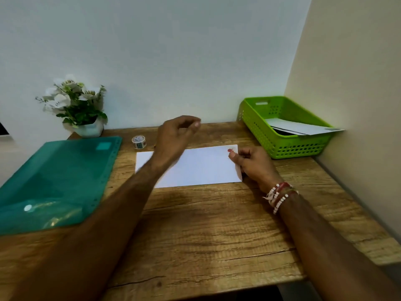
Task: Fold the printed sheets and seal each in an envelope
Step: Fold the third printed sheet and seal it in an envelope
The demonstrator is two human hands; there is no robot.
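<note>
A white envelope (201, 168) lies flat across the middle of the wooden table (206, 231). My right hand (252, 165) holds its right end, thumb on top beside a small red spot (230, 150), fingers curled at the edge. My left hand (176, 132) hovers above the envelope's left half. Its fingers are loosely curled, and I see nothing between them. A small roll of patterned tape (138, 141) stands just behind the envelope's left corner.
A teal plastic folder (58, 181) covers the table's left side. A green basket (282, 146) at the back right holds white envelopes (303, 128). A pot of white flowers (76, 105) stands at the back left. Walls close in behind and to the right.
</note>
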